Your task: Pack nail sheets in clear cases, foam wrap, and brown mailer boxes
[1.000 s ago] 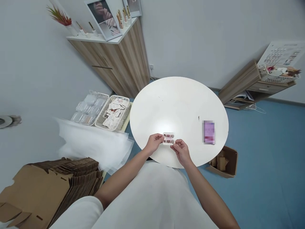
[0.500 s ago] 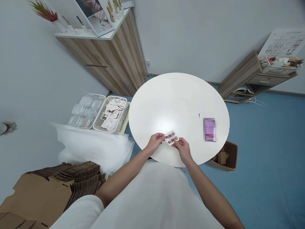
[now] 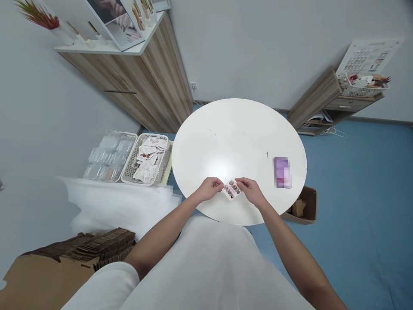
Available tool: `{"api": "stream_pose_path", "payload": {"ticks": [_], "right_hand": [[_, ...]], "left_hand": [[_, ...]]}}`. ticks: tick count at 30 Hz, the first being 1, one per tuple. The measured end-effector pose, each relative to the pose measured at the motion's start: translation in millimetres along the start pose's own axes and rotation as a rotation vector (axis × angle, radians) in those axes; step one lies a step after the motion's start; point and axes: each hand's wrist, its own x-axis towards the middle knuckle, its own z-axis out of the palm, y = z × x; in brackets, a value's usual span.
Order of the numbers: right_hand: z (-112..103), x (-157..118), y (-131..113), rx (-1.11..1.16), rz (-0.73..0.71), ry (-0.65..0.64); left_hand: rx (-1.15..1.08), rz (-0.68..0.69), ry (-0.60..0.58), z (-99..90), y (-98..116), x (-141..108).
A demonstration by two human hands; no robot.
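While the left hand [image 3: 209, 189] and right hand [image 3: 253, 191] pinch opposite sides of the patterned card [image 3: 232, 190] over the white table [image 3: 238, 125], handling it seems the current step, any turn needing a light grip.

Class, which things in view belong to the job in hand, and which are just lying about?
Belongs to the job:
small white rectangular card with patterned ovals
left hand and right hand, holding it

Apparently just lying about:
pixelated purple rectangular item on the rounded white tabletop
open brown cardboard box
rectangular framed picture
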Motion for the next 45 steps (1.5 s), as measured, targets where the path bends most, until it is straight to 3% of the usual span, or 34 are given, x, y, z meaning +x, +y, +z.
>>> {"api": "stream_pose_path", "payload": {"ticks": [3,10,14,22,27,35,45], "right_hand": [[1.2,-5.9,7.6,0.059,0.006,0.092],[16.8,-15.0,30.1,-0.089,-0.095,0.115],[19.3,-13.3,34.3,-0.091,-0.132,0.121],[15.1,-9.6,41.6,0.08,-0.104,0.012],[21.8,-2.6,42.9,0.02,-0.09,-0.035],[64.4,34.0,35.8,-0.053,-0.098,-0.087],[145.2,99.2,39.3,-0.287,-0.075,-0.086]], "left_hand": [[-0.117,-0.058,0.109,5.0,-3.9,-1.4],[-0.287,-0.109,0.243,15.2,-8.1,-7.4],[-0.256,-0.096,0.277,19.0,-8.5,-12.7],[-0.193,-0.01,0.314,22.1,-10.6,-21.6],[0.012,0.072,0.31,15.7,-18.7,-25.8],[0.093,0.056,0.458,-20.5,-41.5,-26.3],[0.28,-0.032,0.485,-105.1,-83.5,-6.8]]}}
